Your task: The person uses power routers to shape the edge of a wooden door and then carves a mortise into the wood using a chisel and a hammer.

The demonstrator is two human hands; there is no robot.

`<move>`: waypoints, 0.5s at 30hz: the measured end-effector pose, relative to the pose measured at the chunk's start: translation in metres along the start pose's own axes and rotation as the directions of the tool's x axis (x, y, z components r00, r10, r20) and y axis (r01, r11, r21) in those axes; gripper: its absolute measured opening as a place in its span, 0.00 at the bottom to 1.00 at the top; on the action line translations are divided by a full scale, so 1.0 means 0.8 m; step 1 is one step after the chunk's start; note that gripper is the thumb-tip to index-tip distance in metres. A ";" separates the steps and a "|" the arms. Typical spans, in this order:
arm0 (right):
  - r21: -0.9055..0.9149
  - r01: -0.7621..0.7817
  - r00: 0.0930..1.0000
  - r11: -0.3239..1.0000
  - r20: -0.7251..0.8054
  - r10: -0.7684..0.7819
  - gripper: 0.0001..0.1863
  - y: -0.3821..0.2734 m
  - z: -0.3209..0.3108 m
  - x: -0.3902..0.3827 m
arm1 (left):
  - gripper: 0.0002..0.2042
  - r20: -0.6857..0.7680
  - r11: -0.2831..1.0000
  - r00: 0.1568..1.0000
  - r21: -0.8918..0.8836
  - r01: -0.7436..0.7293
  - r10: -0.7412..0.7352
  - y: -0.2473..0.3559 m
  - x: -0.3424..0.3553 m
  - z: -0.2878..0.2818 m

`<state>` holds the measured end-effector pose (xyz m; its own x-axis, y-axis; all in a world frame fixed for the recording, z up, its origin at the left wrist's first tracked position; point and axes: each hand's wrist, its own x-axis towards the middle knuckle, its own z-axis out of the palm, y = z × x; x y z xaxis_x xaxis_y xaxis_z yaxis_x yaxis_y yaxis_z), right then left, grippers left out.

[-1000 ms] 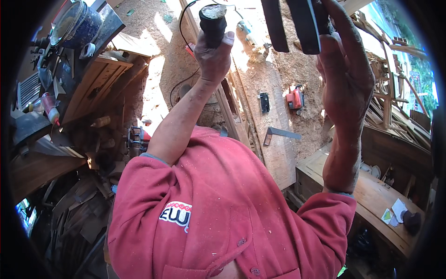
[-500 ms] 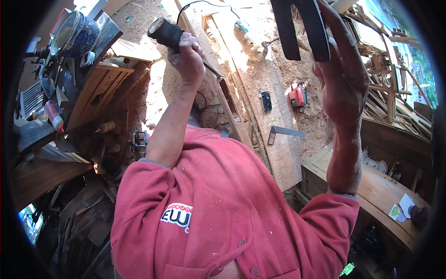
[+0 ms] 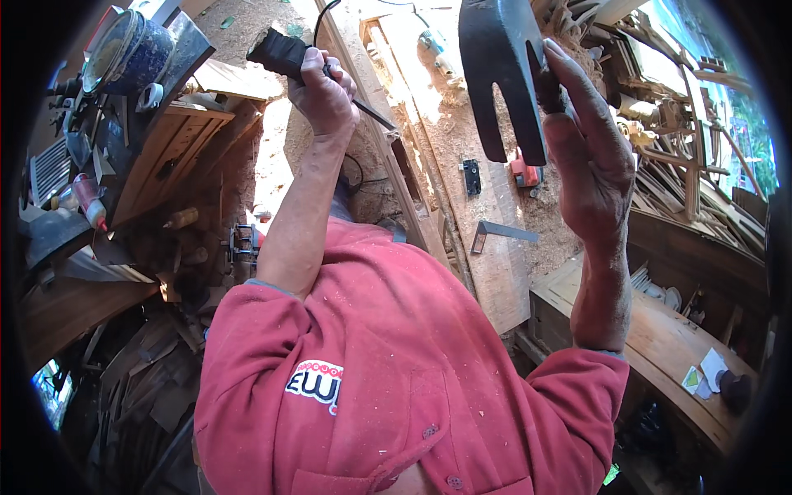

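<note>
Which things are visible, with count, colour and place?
Hammer: 1, black, upper right
Chisel-like tool: 1, black-handled, upper left
Slotted beam: 1, brown, upper centre
Try square: 1, grey, centre right
Block: 1, black, centre right
Power tools: 2+, red/teal, upper half
Bucket: 1, blue, upper left
Bottles: 2+, red/amber, left
Wood strips: many, brown, right
Bench: 1, brown, lower right
Shirt: 1, red, bottom
Left grip: 1, bare, on chisel-like tool
Right grip: 1, bare, on hammer

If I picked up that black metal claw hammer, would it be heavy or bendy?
The black metal claw hammer will probably feel heavy for its size, because its head looks thick and solid. It likely won't bend, since its two prongs look rigid. It may not roll freely, as those prongs stick out.
</note>
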<state>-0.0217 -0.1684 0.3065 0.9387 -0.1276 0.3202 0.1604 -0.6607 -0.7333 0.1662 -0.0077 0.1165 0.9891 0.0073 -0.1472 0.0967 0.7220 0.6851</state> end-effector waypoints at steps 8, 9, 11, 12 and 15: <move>0.048 -0.162 0.985 0.986 -0.048 0.164 0.25 0.004 -0.003 -0.002 | 0.12 0.056 0.998 0.998 0.059 -0.026 0.023 -0.010 0.004 0.003; 0.048 -0.163 0.985 0.986 -0.047 0.165 0.25 0.004 -0.004 -0.002 | 0.13 0.050 0.994 0.998 0.100 -0.036 0.031 -0.011 0.004 0.004; -0.020 -0.139 0.989 0.990 -0.044 0.138 0.25 0.004 -0.004 -0.003 | 0.13 0.052 0.994 0.998 0.099 -0.036 0.031 -0.013 0.004 0.005; -0.019 -0.141 0.989 0.990 -0.045 0.140 0.25 0.004 -0.003 -0.003 | 0.13 0.053 0.995 0.998 0.097 -0.036 0.031 -0.014 0.004 0.006; -0.045 -0.099 0.994 0.994 -0.055 0.097 0.25 0.004 -0.003 -0.002 | 0.12 0.065 0.993 0.997 0.113 -0.037 0.030 -0.014 0.002 0.008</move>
<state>-0.0237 -0.1722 0.3049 0.9316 -0.2315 0.2803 0.0524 -0.6776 -0.7336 0.1677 -0.0201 0.1132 0.9967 -0.0161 -0.0798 0.0716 0.6384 0.7664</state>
